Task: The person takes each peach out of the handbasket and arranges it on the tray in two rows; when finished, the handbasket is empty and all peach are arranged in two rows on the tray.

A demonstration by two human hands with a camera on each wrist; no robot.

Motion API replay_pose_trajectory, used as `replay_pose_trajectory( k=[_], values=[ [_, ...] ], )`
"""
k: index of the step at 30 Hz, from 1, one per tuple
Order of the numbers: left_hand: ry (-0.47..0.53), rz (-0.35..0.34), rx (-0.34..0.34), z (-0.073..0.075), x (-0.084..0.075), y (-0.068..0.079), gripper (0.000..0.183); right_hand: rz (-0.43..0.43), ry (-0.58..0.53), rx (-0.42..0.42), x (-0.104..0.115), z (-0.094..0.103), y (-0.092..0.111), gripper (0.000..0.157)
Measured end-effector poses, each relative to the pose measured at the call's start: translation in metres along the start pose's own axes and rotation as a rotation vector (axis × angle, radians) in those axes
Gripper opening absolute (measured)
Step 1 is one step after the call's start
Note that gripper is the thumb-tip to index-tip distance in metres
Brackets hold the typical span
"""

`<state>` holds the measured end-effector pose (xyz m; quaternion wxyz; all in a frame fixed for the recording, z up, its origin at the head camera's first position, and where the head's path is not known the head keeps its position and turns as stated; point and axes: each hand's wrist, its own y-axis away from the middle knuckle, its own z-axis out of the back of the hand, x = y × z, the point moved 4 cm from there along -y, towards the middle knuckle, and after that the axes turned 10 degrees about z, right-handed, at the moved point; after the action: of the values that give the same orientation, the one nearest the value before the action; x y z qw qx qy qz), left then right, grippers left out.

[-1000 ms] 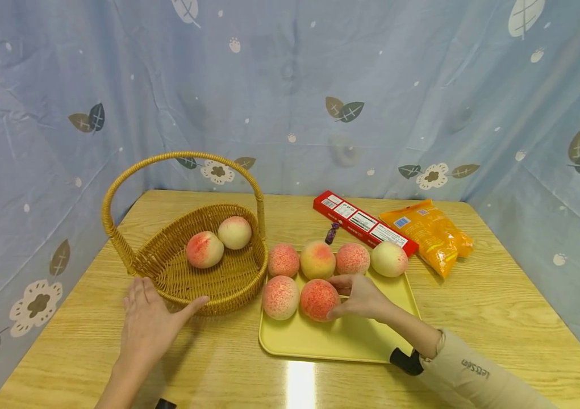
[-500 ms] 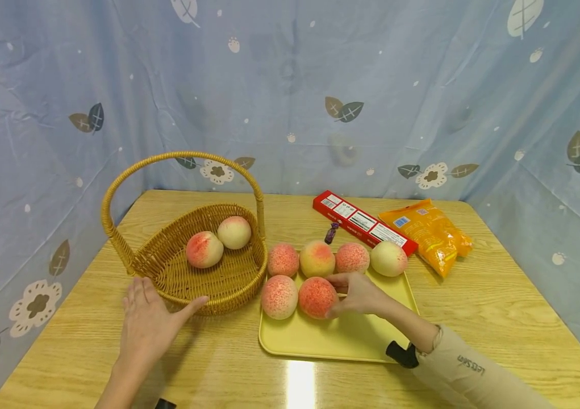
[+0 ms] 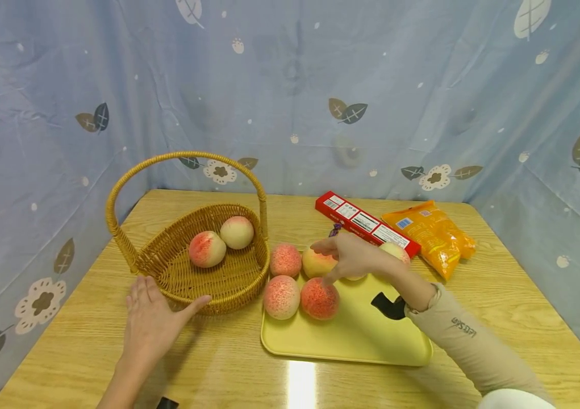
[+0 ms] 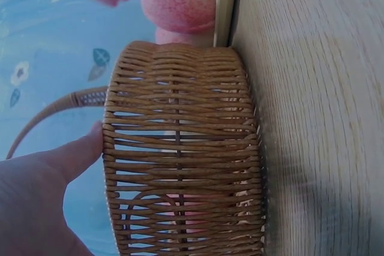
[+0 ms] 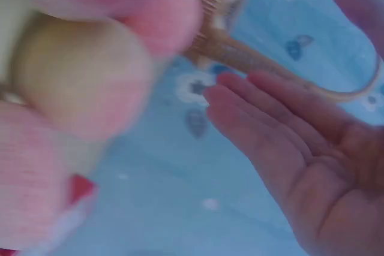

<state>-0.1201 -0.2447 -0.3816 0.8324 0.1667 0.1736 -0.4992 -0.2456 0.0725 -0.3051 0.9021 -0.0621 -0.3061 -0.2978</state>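
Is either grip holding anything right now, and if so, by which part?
Nothing is held. The right grip is open over the yellow tray; the left grip just rests against the near rim of the basket.

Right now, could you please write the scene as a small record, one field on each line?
left hand: beside the basket, thumb touching its near rim
right hand: raised above the tray, holding nothing
basket contents: two peaches, side by side
tray contents: six peaches, four behind and two in front; one mostly hidden by the right hand
beyond the tray: red box, small purple item, orange bag farther right
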Motion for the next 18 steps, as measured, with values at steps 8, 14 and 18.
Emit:
replay_pose_trajectory(
  k=[8, 14, 18],
  values=[
    [0.006, -0.014, -0.021, 0.001, -0.001, 0.0, 0.128, 0.104, 0.018, 0.077, 0.042, 0.018, -0.052, 0.069],
    [-0.011, 0.009, 0.028, -0.001, 0.0, -0.002, 0.13, 0.159, 0.041, 0.124, 0.067, 0.012, -0.104, 0.071],
    [-0.015, 0.013, 0.025, 0.0, 0.002, 0.0, 0.129, 0.192, 0.12, 0.168, 0.082, 0.004, -0.141, 0.072]
  ],
)
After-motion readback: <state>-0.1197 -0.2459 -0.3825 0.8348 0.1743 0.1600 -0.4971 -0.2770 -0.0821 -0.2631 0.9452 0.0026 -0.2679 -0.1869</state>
